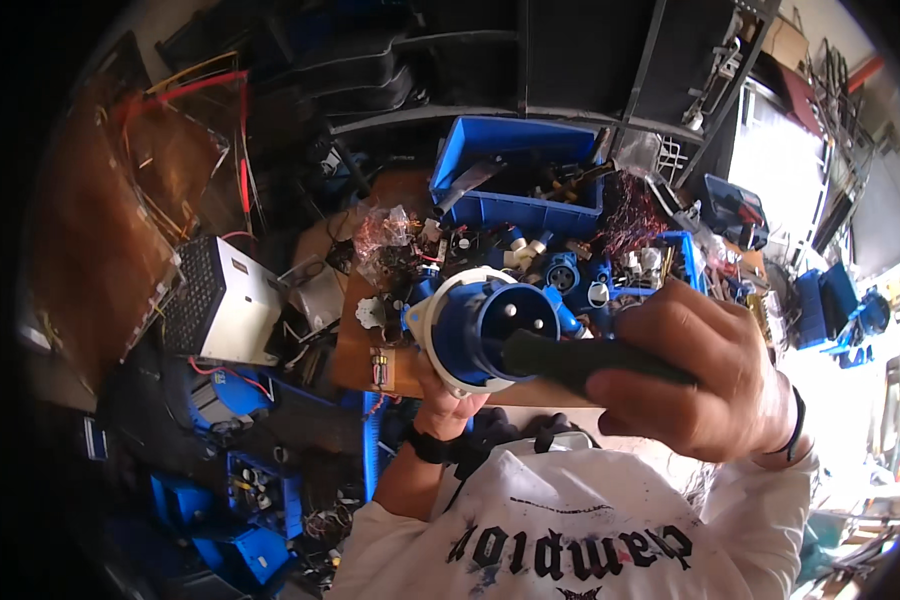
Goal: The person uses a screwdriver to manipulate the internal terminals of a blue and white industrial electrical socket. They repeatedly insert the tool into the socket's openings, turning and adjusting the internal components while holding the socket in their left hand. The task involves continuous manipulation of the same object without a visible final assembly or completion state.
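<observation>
A large blue industrial plug (pixel 458 330) with a pale grey flange faces up toward me, metal pins showing inside its round collar. My left hand (pixel 444 402) grips it from below; the flange hides most of the fingers. My right hand (pixel 708 365) is closed around a long dark green tool (pixel 600 362), whose kind I cannot make out. The tool's far end lies over the plug's rim and covers part of the opening. Just beyond the plug, smaller blue connectors (pixel 562 270) lie on the wooden table.
A blue crate (pixel 520 212) with loose parts and tools stands at the table's back. Red wires (pixel 632 215) and a blue tray (pixel 685 262) of small parts lie at the right. To the left is a white-and-black metal case (pixel 235 305). Blue bins (pixel 245 555) sit lower left.
</observation>
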Demonstrator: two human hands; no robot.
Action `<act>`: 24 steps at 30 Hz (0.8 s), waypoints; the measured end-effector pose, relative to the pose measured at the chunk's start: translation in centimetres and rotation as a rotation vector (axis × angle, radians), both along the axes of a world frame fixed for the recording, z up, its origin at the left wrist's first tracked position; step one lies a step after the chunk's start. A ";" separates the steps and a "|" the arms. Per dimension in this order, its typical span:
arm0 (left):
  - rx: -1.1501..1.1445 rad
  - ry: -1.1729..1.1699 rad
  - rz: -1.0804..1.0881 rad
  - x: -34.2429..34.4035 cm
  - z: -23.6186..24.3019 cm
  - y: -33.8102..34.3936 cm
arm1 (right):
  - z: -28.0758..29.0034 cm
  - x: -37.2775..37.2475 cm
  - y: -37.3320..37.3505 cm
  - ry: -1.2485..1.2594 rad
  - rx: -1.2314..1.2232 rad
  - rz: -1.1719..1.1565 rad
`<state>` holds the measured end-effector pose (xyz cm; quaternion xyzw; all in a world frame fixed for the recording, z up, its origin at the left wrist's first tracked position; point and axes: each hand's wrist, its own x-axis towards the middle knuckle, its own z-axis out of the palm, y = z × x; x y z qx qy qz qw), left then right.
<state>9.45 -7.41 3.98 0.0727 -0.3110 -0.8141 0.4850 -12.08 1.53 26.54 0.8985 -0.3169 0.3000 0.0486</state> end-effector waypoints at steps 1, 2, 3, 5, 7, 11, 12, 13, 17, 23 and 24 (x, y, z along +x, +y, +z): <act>0.010 0.004 -0.008 0.5 -0.1 -0.5 | -0.2 0.5 0.0 0.023 0.036 -0.010; 0.017 0.010 -0.021 0.9 -0.2 -0.9 | -0.3 0.9 -0.3 -0.013 0.053 -0.027; 0.027 0.019 -0.037 1.3 -0.5 -1.2 | -0.4 1.2 -0.8 -0.050 0.070 -0.043; 0.040 0.037 -0.079 1.9 -1.1 -1.9 | -0.9 2.2 -1.3 -0.138 0.098 -0.097; 0.047 0.044 -0.115 2.3 -1.4 -2.5 | -1.4 3.1 -1.5 -0.240 0.138 -0.156; 0.063 0.047 -0.161 2.7 -1.7 -3.2 | -0.7 4.1 -1.0 -0.279 0.293 -0.316; 0.064 0.045 -0.167 2.8 -1.7 -3.2 | -0.6 4.2 -1.1 -0.287 0.282 -0.314; 0.069 0.044 -0.176 2.9 -1.9 -3.2 | -0.7 4.3 -1.2 -0.291 0.273 -0.312; 0.082 0.064 -0.206 2.9 -2.4 -3.7 | -0.7 4.7 -2.1 -0.252 0.197 -0.204; 0.091 0.061 -0.219 3.6 -2.5 -3.7 | -0.5 4.8 -2.2 -0.043 0.131 -0.110; 0.096 0.060 -0.222 3.6 -2.6 -3.7 | -0.6 4.8 -2.3 -0.075 0.140 -0.114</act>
